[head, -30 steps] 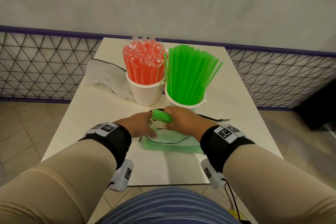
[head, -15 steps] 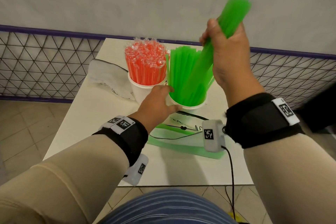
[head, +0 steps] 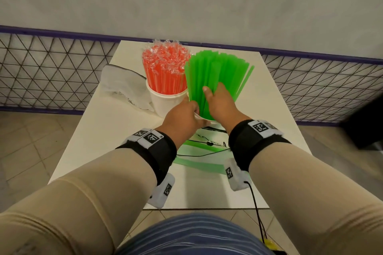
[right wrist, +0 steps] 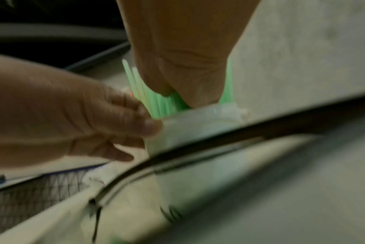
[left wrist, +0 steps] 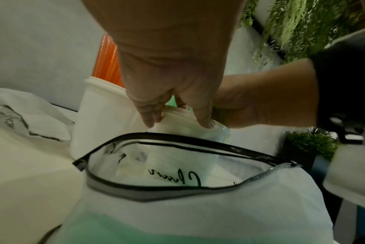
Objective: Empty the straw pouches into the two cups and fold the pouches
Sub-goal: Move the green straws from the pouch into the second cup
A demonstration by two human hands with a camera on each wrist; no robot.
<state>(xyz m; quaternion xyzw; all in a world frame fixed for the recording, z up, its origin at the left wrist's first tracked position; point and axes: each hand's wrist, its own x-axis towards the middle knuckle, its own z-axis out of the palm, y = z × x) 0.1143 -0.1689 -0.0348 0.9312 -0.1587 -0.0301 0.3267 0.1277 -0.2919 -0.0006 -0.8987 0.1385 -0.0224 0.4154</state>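
Note:
Green straws [head: 215,72] stand fanned out in a white cup [head: 204,123] at mid-table. My right hand [head: 211,89] grips a bunch of them low down, thumb on the near side; the right wrist view shows the straws [right wrist: 162,105] around that hand [right wrist: 187,92]. Thumb and fingers of my left hand [head: 195,114] pinch the cup's near rim, as the left wrist view [left wrist: 177,123] confirms. Red wrapped straws [head: 165,72] fill a second white cup [head: 163,103] to its left. The green-tinted pouch [head: 199,159] lies flat below my wrists, zipper mouth [left wrist: 177,165] gaping.
A clear white pouch [head: 122,87] lies crumpled left of the red cup. The white table [head: 116,130] is small, with tiled floor on both sides and a wire mesh fence [head: 51,72] behind. A cable hangs from my right wrist.
My right hand lifted a bundle of green straws out of the pouch, raised it high, then lowered it into the cup. My left hand left the pouch and took the cup's rim.

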